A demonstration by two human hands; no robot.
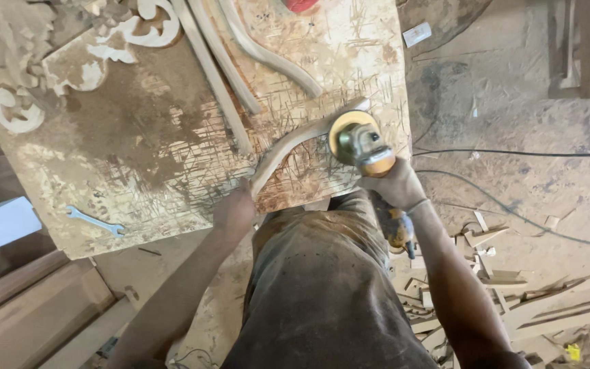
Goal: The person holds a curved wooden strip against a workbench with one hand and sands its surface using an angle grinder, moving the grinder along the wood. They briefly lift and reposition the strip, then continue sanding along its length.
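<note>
No containers in view, only a scarred chipboard worktop [172, 137] dusted with sawdust. Right hand [394, 184] wrapped fully around the body of an angle grinder [370, 154], fingers closed tight, sanding disc [349, 130] pressed onto the upper end of a curved wooden strip [295, 140]. Left hand [235, 208] flat on the lower end of the same strip, near the front edge of the worktop, pinning it down; whether the fingers curl around the wood or only press on it, impossible to tell. Strip thus spanning between the two hands, arching up and to the right from the left hand toward the disc. Grinder's handle trailing down past the right wrist, beside dusty trousers [322, 273]. Further curved wooden strips [240, 61] lying side by side higher on the worktop, well apart from both hands. Carved scroll ornaments [18, 113] at the left and top of the board. Open-ended spanner [95, 221] near the front left edge. Black cable [513, 154] across the dusty floor at right, wood offcuts [500, 273] heaped below it.
</note>
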